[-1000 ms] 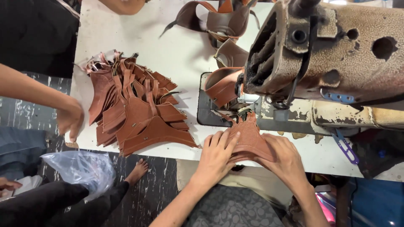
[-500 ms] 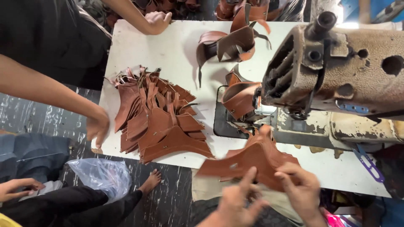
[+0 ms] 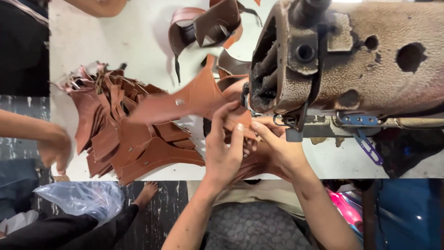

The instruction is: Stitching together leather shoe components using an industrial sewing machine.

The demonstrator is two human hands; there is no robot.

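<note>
A flat brown leather piece with a small metal stud is held up over the white table, just left of the sewing machine head. My left hand pinches its lower right edge with thumb and fingers. My right hand grips the same piece from the right, close under the machine's needle area. More brown leather lies beneath both hands at the table's near edge.
A pile of cut brown leather pieces lies at the left of the table. Sewn leather loops sit at the back. Another person's hand hangs at the left edge; a plastic bag and a bare foot are on the floor.
The leather piece has been lifted from low near my lap up to the machine's needle area. My hands rose with it, and the view drew closer to the machine.
</note>
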